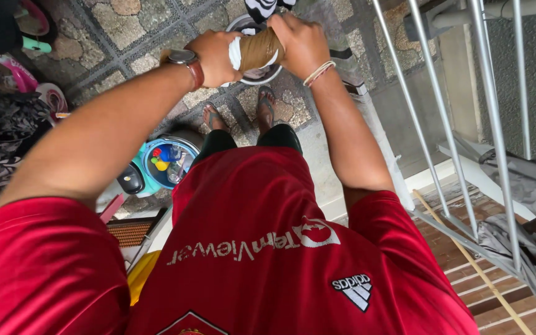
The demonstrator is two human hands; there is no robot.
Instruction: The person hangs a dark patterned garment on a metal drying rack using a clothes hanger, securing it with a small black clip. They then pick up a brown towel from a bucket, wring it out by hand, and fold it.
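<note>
Both arms reach forward, left hand (215, 57) and right hand (302, 42) each closed in a tight grip.

Floor: stone pavers (125, 31) with dark joints | lower left: blue-rimmed bucket (167, 162) holding small coloured items | right: grey metal drying rack (442, 111), grey cloth (528, 186) draped on it | beneath rack: wooden slats (497, 291), thin wooden stick (473, 263) | upper left: pink sandals (32, 22).
</note>
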